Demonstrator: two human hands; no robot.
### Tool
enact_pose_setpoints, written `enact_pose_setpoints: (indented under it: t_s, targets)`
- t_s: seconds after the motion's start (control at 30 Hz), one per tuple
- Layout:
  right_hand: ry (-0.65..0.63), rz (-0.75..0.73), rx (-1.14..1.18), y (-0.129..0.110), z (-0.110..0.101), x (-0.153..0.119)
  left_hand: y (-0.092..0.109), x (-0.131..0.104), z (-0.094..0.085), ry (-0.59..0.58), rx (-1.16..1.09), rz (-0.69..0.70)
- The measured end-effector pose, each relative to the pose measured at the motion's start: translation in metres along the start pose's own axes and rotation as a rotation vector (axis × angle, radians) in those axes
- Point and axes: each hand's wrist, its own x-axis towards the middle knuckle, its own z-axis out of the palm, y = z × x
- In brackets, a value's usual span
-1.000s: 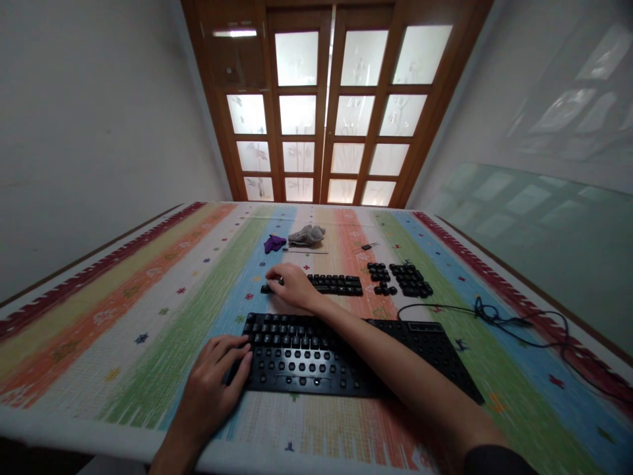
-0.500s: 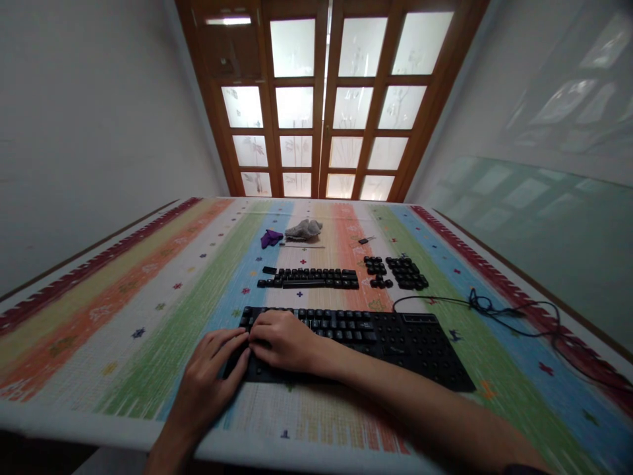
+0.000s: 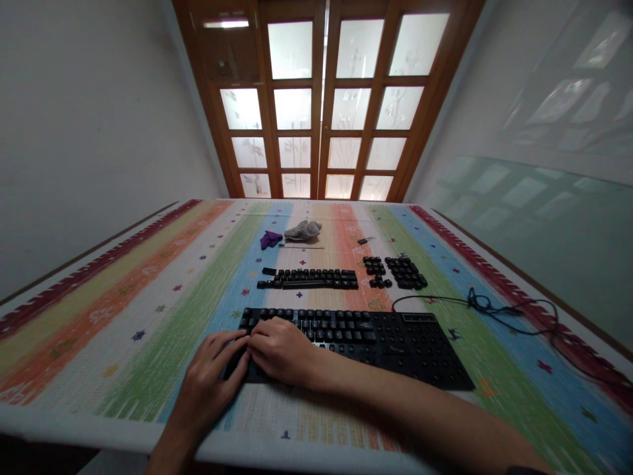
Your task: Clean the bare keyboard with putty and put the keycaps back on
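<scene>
A black keyboard [image 3: 395, 349] lies near the table's front edge, with keycaps on its upper left rows and bare switches on its right part. My left hand [image 3: 212, 369] rests at the keyboard's left end, thumb and fingers bent towards each other around its edge. My right hand [image 3: 279, 349] lies over the left part of the keys, its fingertips touching those of my left hand. Its fingers are curled together; whatever is between them is hidden. Beyond the keyboard sit rows of loose keycaps [image 3: 316, 278] and a further group of keycaps [image 3: 405, 272].
At the back lie a purple cloth [image 3: 271, 239], a grey cloth [image 3: 303, 231], a thin rod [image 3: 304, 247] and a small black tool [image 3: 364, 241]. A black cable [image 3: 514, 310] coils on the right of the striped tablecloth [image 3: 163, 316].
My right hand has shifted slightly down and its fingers have drawn in, so more of the keys behind it show. My left hand has barely moved.
</scene>
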Motion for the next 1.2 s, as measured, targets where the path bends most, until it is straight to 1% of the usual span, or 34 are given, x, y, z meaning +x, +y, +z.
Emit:
enact_pose_setpoints:
  t_s: [0.17, 0.27, 0.43, 0.63, 0.87, 1.0, 1.2]
  targets:
    - [-0.1, -0.042, -0.035, -0.004, -0.004, -0.003, 0.002, 0.002, 0.0, 0.004, -0.006, 0.001]
    - [-0.128, -0.055, -0.055, -0.006, -0.009, -0.002, 0.002, 0.002, 0.0, -0.001, -0.006, -0.001]
    - [-0.106, -0.047, -0.111, -0.003, -0.009, 0.002, 0.0, 0.0, 0.001, -0.01, 0.002, 0.002]
    - [-0.078, -0.093, -0.11, -0.001, -0.007, 0.0, 0.002, 0.001, 0.0, -0.012, -0.001, -0.005]
    - [-0.099, -0.111, -0.125, -0.004, -0.014, 0.005, 0.001, 0.001, -0.001, -0.014, -0.011, -0.024]
    - [-0.103, -0.129, -0.112, -0.002, -0.014, 0.007, 0.001, 0.0, 0.0, -0.017, -0.012, -0.021]
    - [-0.05, -0.049, -0.116, -0.001, -0.011, 0.005, 0.003, 0.002, 0.0, -0.01, 0.003, -0.025]
